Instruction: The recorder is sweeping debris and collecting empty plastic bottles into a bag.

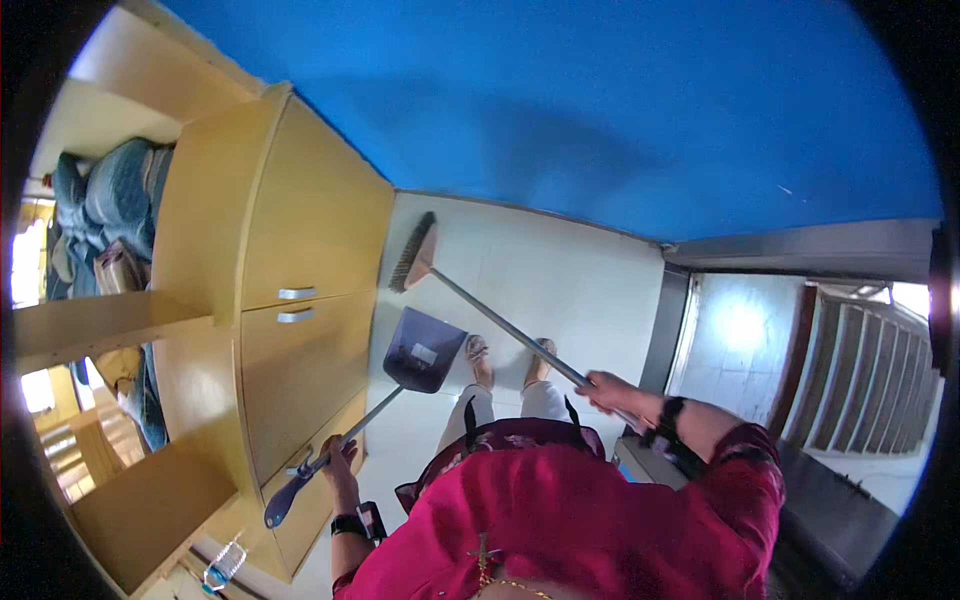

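A long-handled dustpan hangs from my left hand (341,459), which grips its pole near the dark blue grip end. The dark purple dustpan (426,349) is low by the floor, beside my feet, with a light patch of label in its middle. My right hand (606,391) is closed around the grey pole of a broom (510,322). That broom's pinkish head reaches toward the corner between cabinet and blue wall, its dark bristles (412,251) facing the cabinet. Broom head and dustpan are apart. I cannot make out any sweepings on the pale floor.
Yellow wooden cabinets (315,210) with metal handles stand close on the left. Open shelves beyond hold blue cushions or bundles (120,187). A blue wall (525,112) rises ahead. On the right are a doorway with a dark frame (664,322) and stairs (862,367).
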A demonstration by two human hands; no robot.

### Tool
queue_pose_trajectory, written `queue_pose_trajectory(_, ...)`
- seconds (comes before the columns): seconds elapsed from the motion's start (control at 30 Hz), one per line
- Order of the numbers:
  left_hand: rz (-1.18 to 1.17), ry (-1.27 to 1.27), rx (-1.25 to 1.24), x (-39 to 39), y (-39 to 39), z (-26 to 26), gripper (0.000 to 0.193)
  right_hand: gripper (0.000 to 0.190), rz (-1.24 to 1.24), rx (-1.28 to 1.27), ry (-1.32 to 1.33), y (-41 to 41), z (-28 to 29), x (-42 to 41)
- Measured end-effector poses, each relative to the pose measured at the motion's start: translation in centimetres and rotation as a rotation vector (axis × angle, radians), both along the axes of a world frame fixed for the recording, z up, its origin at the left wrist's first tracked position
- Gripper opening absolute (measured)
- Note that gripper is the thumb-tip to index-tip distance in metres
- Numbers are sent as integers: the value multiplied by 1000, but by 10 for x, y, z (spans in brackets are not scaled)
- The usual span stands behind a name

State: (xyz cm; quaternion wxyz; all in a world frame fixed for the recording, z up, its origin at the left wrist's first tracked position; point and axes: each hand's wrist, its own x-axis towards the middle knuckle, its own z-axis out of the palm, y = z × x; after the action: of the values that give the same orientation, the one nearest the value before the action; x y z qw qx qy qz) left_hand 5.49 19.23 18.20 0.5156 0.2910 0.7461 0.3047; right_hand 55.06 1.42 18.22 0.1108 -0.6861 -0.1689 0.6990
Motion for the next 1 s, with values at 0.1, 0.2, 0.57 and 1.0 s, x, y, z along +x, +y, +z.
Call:
queue_pose_trajectory(0.1,-39,-22,-10,16,2,6,16,38,776,52,-721,-21,-56,30)
queue_pose_trajectory(0.2,-59,-25,-10,8,4,2,15,41,665,66,-812,-19,-40,80)
queue_pose_trajectory(0.57,-438,-40,21,110,64,5,24,43,138,-413,-795,-278,34,75)
queue_pose_trajectory(1.0,-685,-4,-27,290,55,56,28,42,-241,-459,-671,-337,60,-1)
